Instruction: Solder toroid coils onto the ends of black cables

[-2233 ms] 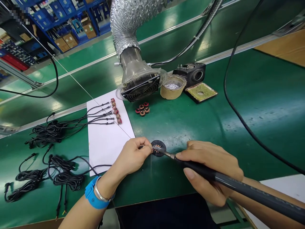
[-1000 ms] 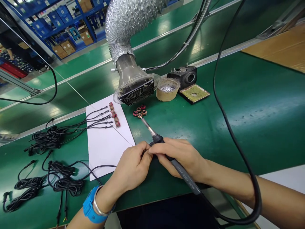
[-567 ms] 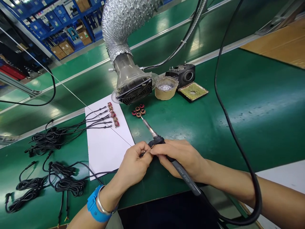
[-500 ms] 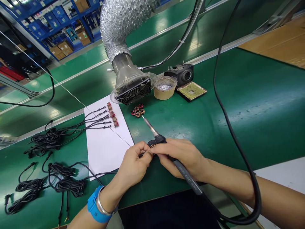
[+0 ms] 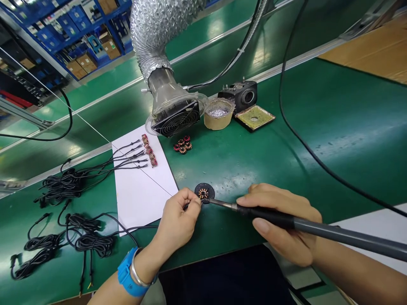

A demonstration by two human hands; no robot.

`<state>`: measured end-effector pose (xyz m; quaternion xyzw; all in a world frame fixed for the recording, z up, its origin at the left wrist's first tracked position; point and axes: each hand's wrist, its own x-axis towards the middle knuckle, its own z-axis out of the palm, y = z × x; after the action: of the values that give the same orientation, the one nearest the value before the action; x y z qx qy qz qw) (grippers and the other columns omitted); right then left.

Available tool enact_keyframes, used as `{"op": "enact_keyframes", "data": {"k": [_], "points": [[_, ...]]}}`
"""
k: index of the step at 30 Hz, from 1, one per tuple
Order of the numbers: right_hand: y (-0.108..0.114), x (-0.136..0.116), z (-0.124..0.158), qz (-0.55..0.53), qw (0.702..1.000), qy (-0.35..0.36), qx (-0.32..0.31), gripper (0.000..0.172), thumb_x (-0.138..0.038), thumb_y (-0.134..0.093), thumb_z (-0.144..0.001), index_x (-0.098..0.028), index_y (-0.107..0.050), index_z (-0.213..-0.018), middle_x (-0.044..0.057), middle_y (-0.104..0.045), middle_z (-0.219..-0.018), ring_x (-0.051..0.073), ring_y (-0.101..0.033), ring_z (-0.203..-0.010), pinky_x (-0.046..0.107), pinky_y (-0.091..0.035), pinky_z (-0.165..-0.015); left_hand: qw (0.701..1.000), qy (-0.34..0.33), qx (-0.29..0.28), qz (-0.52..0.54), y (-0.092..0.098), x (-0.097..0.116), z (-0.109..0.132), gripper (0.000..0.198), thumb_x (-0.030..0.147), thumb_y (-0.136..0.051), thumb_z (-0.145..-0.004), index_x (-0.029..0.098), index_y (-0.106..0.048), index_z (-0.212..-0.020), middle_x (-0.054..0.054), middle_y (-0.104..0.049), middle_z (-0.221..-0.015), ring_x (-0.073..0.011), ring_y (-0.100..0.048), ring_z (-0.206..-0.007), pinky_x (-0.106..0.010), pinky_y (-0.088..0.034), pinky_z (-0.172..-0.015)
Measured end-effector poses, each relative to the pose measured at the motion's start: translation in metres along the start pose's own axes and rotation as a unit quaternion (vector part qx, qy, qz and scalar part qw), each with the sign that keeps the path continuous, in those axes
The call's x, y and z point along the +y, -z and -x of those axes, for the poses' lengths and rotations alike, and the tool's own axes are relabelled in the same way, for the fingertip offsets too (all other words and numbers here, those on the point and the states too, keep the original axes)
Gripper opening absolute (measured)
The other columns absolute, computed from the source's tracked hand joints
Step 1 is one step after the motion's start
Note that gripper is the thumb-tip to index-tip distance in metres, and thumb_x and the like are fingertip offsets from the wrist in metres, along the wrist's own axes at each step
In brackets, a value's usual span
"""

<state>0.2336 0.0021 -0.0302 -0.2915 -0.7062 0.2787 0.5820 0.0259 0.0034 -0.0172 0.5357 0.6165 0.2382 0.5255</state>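
Green bench (image 5: 241, 161); right fingers (image 5: 263, 201) gripping iron (image 5: 318, 229), back at coil (image 5: 203, 193); left fingers (image 5: 193, 208) pinching wire (image 5: 92, 127).

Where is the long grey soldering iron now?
In the head view, the iron is lower right, in the right hand, its tip at the round black disc.

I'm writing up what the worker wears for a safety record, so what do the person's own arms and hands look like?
Both the left hand and right hand are ungloved, with no sleeve showing on either forearm. The left wrist wears a blue band and a slim silver bangle. No band shows on the right wrist.
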Motion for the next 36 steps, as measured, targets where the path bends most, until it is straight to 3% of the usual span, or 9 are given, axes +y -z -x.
{"op": "enact_keyframes", "data": {"k": [11, 25, 36], "points": [[0.0003, -0.0004, -0.0030, -0.001, 1.000, -0.004, -0.023, 0.029, -0.013, -0.051, -0.075, -0.017, -0.063, -0.101, 0.002, -0.058, -0.065, 0.014, -0.055, -0.054, 0.030, -0.044, -0.048, 1.000, -0.008, -0.001, -0.002, -0.0026, -0.0014, 0.0011, 0.019, 0.027, -0.046, -0.089, 0.019, -0.050, -0.072, 0.007, -0.041, -0.055, -0.0091, -0.034, -0.053, -0.022, -0.026, -0.050], [-0.0042, 0.0000, -0.0014, -0.007, 1.000, 0.003, -0.017, 0.028, -0.011, -0.050, -0.073, -0.014, -0.064, -0.097, 0.001, -0.053, -0.061, 0.013, -0.048, -0.050, 0.028, -0.038, -0.045, 1.000, -0.004, -0.012, -0.005, -0.0022, 0.0037, 0.0021, 0.021, 0.029, -0.046, -0.090, 0.019, -0.048, -0.072, 0.006, -0.039, -0.057, -0.0099, -0.034, -0.055, -0.023, -0.027, -0.053], [-0.0014, -0.0003, -0.0026, -0.014, 1.000, 0.018, -0.008, 0.031, -0.012, -0.050, -0.072, -0.016, -0.064, -0.100, 0.001, -0.055, -0.061, 0.014, -0.050, -0.050, 0.028, -0.041, -0.046, 1.000, 0.005, -0.016, -0.001, -0.0009, 0.0042, 0.0012, 0.018, 0.026, -0.046, -0.089, 0.019, -0.050, -0.073, 0.006, -0.041, -0.057, -0.0098, -0.035, -0.055, -0.021, -0.028, -0.052]]}}
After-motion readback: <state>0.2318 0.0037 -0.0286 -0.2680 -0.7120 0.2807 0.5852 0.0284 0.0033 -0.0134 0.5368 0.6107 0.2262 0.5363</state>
